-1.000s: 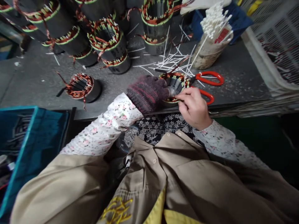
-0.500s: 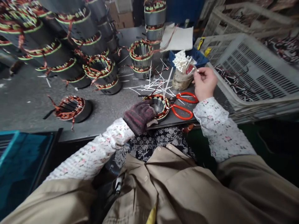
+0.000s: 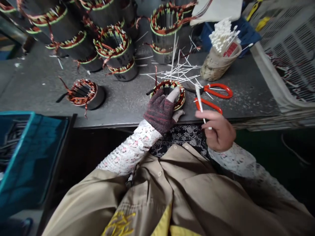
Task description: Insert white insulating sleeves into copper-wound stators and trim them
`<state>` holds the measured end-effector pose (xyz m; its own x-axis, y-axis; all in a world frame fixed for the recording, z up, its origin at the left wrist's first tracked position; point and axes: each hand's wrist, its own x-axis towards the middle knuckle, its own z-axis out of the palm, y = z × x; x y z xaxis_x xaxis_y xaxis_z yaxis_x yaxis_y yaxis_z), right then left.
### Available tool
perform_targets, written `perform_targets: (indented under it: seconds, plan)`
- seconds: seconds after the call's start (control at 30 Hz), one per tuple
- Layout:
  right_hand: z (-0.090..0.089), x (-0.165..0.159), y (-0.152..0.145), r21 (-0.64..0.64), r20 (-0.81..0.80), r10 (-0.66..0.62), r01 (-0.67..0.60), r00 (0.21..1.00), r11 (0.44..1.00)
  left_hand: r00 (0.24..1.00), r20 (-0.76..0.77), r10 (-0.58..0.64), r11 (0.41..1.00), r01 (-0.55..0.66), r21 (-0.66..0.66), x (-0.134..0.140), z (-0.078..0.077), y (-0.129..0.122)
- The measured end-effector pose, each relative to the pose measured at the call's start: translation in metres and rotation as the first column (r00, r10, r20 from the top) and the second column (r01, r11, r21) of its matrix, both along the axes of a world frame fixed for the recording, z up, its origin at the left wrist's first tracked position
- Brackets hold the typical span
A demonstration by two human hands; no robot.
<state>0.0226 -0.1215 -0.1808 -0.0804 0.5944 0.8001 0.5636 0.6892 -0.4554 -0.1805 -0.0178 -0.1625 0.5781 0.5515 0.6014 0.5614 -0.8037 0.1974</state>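
Observation:
A wound motor stator [image 3: 182, 98], a ring with copper-coloured windings and pale slot ends, lies at the table's front edge. My left hand [image 3: 161, 108], in a dark knitted glove with bare-looking pale fingertips, grips its near left side, one finger reaching over the rim. Thin white sticks stand up at its far side. My right hand [image 3: 219, 129], ungloved, pinches a thin white stick [image 3: 199, 98] that points up and away, to the right of the stator. Just beyond that hand lie red-handled scissors [image 3: 219, 91], their blades towards the stator.
Loose white sticks [image 3: 183, 73] are scattered behind the stator. A cup [image 3: 214, 67] full of white sticks stands at right, near a white plastic crate [image 3: 267, 78]. Stacked stators [image 3: 115, 49] fill the back left; a single stator [image 3: 85, 93] sits nearer. A teal bin [image 3: 46, 147] is at lower left.
My right hand has come from beside the cup down towards me, with a white stick now showing in its fingers. My left hand stays on the stator. The view has shifted.

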Motion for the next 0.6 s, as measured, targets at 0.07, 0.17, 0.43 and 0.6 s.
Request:
perform_targets:
  seconds: [0.07, 0.17, 0.43, 0.6]
  plan:
    - [-0.004, -0.001, -0.003, 0.026, -0.007, 0.01, -0.01, 1.0, 1.0, 0.999, -0.041, 0.006, 1.0, -0.007, -0.027, 0.0, 0.002, 0.0]
    - [0.0, -0.003, -0.009, -0.054, -0.032, -0.052, 0.05, 0.998, 0.997, 0.999, -0.053, 0.008, 1.0, -0.009, -0.024, 0.001, 0.0, 0.002]
    - [0.011, -0.017, 0.01, -0.298, -0.137, -0.099, 0.054, 0.986, 0.953, 0.999, -0.036, -0.011, 1.0, 0.011, -0.001, 0.0, -0.002, 0.005]
    - [0.015, -0.033, 0.037, -0.393, -0.335, -0.125, -0.017, 0.934, 0.92, 1.0, -0.025, -0.009, 1.0, 0.009, 0.02, -0.001, 0.0, 0.003]
